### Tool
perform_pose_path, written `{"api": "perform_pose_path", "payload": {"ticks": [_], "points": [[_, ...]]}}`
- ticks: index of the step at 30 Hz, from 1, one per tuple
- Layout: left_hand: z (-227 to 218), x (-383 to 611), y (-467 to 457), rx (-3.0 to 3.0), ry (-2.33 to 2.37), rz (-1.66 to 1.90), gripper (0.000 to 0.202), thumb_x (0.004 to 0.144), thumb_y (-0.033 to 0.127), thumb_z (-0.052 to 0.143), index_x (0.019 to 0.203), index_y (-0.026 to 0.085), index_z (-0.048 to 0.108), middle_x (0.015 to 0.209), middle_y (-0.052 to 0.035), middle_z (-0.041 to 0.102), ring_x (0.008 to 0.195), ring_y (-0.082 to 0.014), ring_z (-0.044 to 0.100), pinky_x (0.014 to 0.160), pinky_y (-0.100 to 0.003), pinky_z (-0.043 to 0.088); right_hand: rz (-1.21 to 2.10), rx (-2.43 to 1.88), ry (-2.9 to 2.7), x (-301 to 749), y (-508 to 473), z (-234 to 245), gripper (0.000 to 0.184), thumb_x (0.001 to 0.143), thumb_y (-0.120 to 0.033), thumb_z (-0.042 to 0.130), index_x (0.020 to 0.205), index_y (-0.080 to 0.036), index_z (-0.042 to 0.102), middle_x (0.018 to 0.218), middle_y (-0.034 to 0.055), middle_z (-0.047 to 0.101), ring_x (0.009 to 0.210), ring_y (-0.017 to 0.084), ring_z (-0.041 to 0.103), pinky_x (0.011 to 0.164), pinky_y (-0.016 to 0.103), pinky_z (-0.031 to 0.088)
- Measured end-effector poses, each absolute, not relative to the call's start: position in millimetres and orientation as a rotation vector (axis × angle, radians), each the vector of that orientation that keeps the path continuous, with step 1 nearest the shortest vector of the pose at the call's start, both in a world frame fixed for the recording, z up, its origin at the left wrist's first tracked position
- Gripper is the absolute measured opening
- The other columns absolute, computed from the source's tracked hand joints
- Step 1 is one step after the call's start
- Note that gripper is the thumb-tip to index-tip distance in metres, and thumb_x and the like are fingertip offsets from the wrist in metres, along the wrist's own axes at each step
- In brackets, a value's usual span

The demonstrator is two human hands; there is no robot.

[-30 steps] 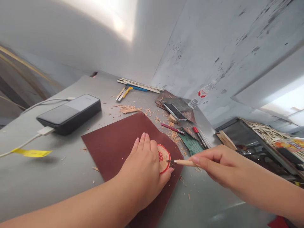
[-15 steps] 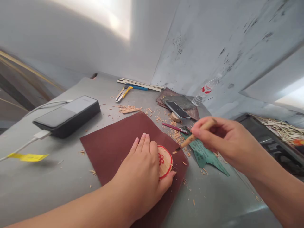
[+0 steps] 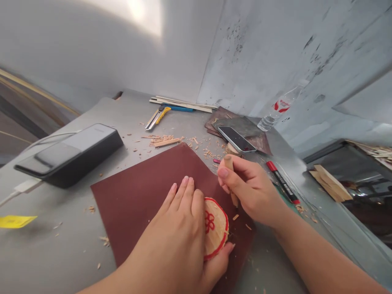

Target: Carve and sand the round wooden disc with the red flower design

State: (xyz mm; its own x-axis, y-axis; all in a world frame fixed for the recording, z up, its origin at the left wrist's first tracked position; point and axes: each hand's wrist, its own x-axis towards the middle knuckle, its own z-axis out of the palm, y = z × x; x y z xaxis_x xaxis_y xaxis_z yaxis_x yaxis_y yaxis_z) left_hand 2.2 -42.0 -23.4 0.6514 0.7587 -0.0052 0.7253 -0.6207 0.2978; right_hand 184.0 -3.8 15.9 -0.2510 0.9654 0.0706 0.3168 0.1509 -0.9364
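My left hand (image 3: 180, 228) lies flat with fingers together on a round wooden disc (image 3: 216, 226) that has a red rim and a red flower drawn on it. The disc rests on a dark red sheet (image 3: 143, 196) spread on the grey table (image 3: 61, 245). My right hand (image 3: 249, 190) is closed round a wooden-handled carving tool (image 3: 229, 167), held nearly upright with its tip just above the disc's far edge.
A black power bank (image 3: 70, 153) with white cable sits at the left. A phone (image 3: 237, 139) on dark sheets, a plastic bottle (image 3: 277, 109), a red marker (image 3: 281, 181), a yellow utility knife (image 3: 157, 117), wood strips and shavings lie behind. A yellow tag (image 3: 15, 221) is at far left.
My right hand swung the tool from lying sideways at the disc's right to upright and close behind the disc. My left hand stayed on the disc. The camera tilted down a little.
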Motion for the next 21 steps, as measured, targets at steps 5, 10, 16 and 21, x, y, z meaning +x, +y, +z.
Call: {"api": "perform_pose_path", "payload": {"ticks": [5,10,16,21], "points": [[-21.5,4.4,-37.7,2.549,1.181,0.162,0.089,0.094,0.066,0.045,0.148,-0.004,0.053,0.158,-0.0354,0.043,0.152,-0.0505,0.032,0.122,-0.067,0.035,1.421,-0.893,-1.331,173.4,-12.0,16.4,0.026,0.105,-0.045,0.06,0.094,-0.023,0.071,0.079,-0.0009,0.059,0.074,0.014,0.055,0.07,0.026,0.048],[-17.7,-1.0,-37.0,2.474,1.151,0.285,0.069,0.092,0.063,0.053,0.136,0.012,0.065,0.147,-0.0259,0.062,0.147,-0.0495,0.045,0.121,-0.065,0.038,1.529,-0.75,-1.049,174.5,-9.4,21.6,0.019,0.105,-0.034,0.061,0.095,-0.023,0.072,0.073,-0.0029,0.052,0.065,0.01,0.049,0.065,0.023,0.046],[-15.6,-4.7,-36.9,2.462,1.118,0.356,0.059,0.093,0.059,0.054,0.133,0.017,0.066,0.139,-0.0201,0.069,0.144,-0.0466,0.05,0.122,-0.065,0.037,1.516,-0.784,-1.014,174.2,-14.4,35.2,0.019,0.102,-0.034,0.063,0.086,-0.024,0.066,0.063,-0.0057,0.039,0.054,0.011,0.029,0.051,0.021,0.036],[-18.1,-1.5,-38.3,2.502,1.128,0.329,0.063,0.093,0.059,0.054,0.136,0.014,0.064,0.145,-0.0223,0.065,0.145,-0.0464,0.049,0.12,-0.064,0.04,1.603,-0.802,-1.028,170.1,-14.2,29.2,0.037,0.102,-0.048,0.063,0.075,-0.023,0.054,0.061,-0.0065,0.033,0.052,0.011,0.025,0.05,0.023,0.034]]}}
